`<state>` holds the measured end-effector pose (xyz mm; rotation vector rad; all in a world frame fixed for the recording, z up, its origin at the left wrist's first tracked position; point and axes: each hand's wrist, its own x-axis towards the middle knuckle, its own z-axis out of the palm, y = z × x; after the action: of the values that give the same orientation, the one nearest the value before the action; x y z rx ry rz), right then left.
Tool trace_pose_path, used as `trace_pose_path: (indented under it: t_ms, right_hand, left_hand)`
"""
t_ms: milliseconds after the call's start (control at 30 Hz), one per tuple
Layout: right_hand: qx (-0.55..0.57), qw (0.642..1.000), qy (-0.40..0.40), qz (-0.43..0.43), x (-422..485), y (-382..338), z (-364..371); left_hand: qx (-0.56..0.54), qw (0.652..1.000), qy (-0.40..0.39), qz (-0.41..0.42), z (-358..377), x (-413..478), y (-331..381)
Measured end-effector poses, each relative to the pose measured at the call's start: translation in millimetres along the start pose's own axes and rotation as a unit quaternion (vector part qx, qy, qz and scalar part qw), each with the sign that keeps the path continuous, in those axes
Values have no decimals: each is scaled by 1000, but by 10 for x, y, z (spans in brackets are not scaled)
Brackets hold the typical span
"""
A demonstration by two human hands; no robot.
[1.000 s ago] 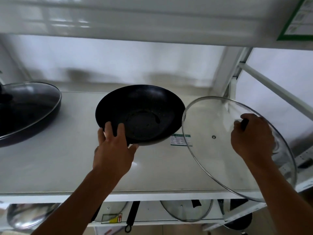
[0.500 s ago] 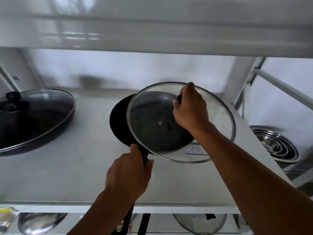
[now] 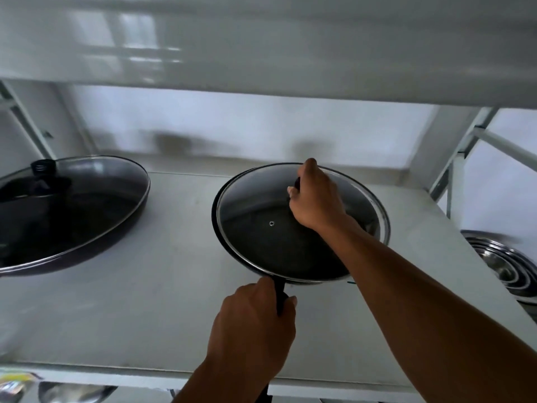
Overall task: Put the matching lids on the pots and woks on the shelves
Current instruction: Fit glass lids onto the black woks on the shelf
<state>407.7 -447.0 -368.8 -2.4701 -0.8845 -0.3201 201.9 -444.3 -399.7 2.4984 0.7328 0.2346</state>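
Gripping the wok (image 3: 232, 245) handle, left hand (image 3: 252, 324); right hand (image 3: 315, 199) clamps the lid (image 3: 261, 207) knob.

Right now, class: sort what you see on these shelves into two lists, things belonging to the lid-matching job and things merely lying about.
Belonging to the job:
- glass lid, held by the right hand
- black wok, its handle in the left hand
- lidded wok, already covered

Lying about:
- nested steel bowls
- white shelf
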Motion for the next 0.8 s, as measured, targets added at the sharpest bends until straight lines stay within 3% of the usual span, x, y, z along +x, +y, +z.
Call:
trace_pose_path:
  t_ms: [800]
  right_hand:
    - [4, 1000, -22, -21, 24, -8, 50]
  left_hand:
    - [7, 998, 58, 20, -2, 78, -81]
